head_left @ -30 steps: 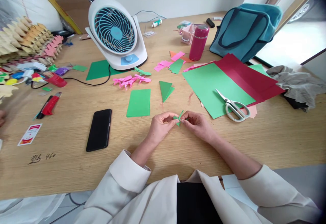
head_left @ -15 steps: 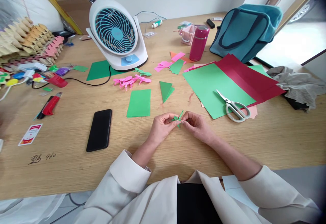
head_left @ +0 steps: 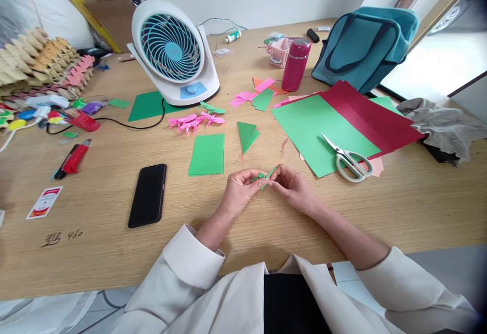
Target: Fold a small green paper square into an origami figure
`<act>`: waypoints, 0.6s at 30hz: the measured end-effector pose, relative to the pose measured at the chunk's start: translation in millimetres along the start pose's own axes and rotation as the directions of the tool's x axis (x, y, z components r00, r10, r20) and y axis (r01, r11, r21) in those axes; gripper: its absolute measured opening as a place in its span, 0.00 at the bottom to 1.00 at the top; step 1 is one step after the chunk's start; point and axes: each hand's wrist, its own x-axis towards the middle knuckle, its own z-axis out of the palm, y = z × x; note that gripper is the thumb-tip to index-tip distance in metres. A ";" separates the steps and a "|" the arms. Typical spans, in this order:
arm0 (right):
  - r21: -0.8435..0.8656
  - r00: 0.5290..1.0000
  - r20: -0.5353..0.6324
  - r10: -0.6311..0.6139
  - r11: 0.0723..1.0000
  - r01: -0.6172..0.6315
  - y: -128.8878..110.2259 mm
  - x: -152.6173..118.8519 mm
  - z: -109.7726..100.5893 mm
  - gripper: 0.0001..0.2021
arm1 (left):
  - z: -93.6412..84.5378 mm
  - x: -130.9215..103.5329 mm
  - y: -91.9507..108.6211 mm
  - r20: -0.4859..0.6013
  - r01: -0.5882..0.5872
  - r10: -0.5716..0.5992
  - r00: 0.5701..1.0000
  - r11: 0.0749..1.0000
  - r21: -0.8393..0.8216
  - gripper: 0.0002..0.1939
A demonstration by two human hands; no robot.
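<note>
Between my fingertips is a small folded green paper piece (head_left: 261,176) with narrow points sticking out. My left hand (head_left: 241,192) pinches it from the left, thumb against forefinger. From the other side my right hand (head_left: 291,186) is closed on it too, and the fingers hide part of its shape. Beyond my hands lie a folded green triangle (head_left: 247,135) and a stack of green paper rectangles (head_left: 207,155). Folded pink paper figures (head_left: 194,122) sit in a heap farther back, beside a folded green figure (head_left: 212,108).
White-handled scissors (head_left: 352,164) rest on a large green sheet (head_left: 323,131) and dark red sheets (head_left: 369,111) to the right. A black phone (head_left: 147,195) and a red cutter (head_left: 76,157) lie left. Behind stand a fan (head_left: 173,50), a magenta flask (head_left: 296,65) and a blue bag (head_left: 361,50).
The green paper piece has turned a little between my fingers, and its upper point leans farther right. My fingertips have shifted slightly; both hands keep their hold.
</note>
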 end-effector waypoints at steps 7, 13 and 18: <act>0.125 0.999 -0.018 -0.042 0.991 0.044 3.3 1.9 -6.6 0.13 | -1.6 -1.7 5.5 0.020 0.055 -0.055 0.998 0.998 -0.043 0.16; 0.065 0.999 -0.039 -0.033 0.997 0.036 5.0 2.7 -6.6 0.13 | -3.1 -0.2 8.1 0.076 0.086 -0.082 0.994 0.995 -0.041 0.19; 0.079 0.999 -0.043 -0.033 0.996 0.036 -0.3 2.4 -5.1 0.12 | -3.7 0.8 6.7 0.074 0.094 -0.092 0.993 0.995 -0.034 0.19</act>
